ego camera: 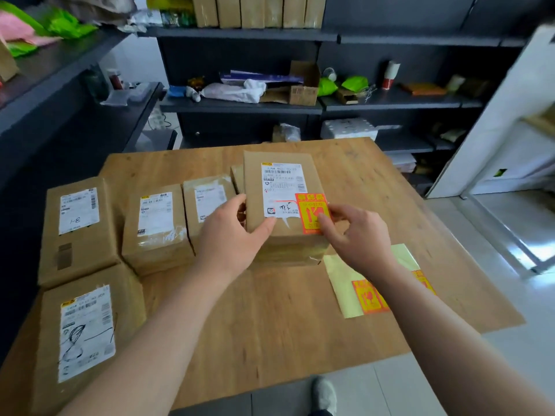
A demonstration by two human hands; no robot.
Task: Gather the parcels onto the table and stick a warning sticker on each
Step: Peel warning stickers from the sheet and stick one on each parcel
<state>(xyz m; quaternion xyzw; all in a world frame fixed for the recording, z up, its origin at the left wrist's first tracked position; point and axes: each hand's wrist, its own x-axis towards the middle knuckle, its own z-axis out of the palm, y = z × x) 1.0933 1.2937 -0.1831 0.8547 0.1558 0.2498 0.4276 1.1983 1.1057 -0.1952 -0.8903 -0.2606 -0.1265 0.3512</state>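
Several brown cardboard parcels with white shipping labels lie on the wooden table [270,310]. The middle parcel [279,181] stands tallest. My left hand [231,235] grips its near left corner, thumb on the white label. My right hand [357,235] presses an orange and yellow warning sticker [310,211] onto the parcel's right side, fingertips on the sticker's lower edge. A yellow backing sheet [345,283] with more orange stickers lies on the table under my right forearm. Other parcels sit to the left: one far left [78,229], one near left [87,334], two in between [156,226] [207,202].
Dark metal shelves [240,106] stand behind and to the left of the table, holding boxes, bags and clutter. A white wall or cabinet [510,130] rises at the right. A tiled floor lies to the right, and a white shoe [324,394] shows below the table's near edge.
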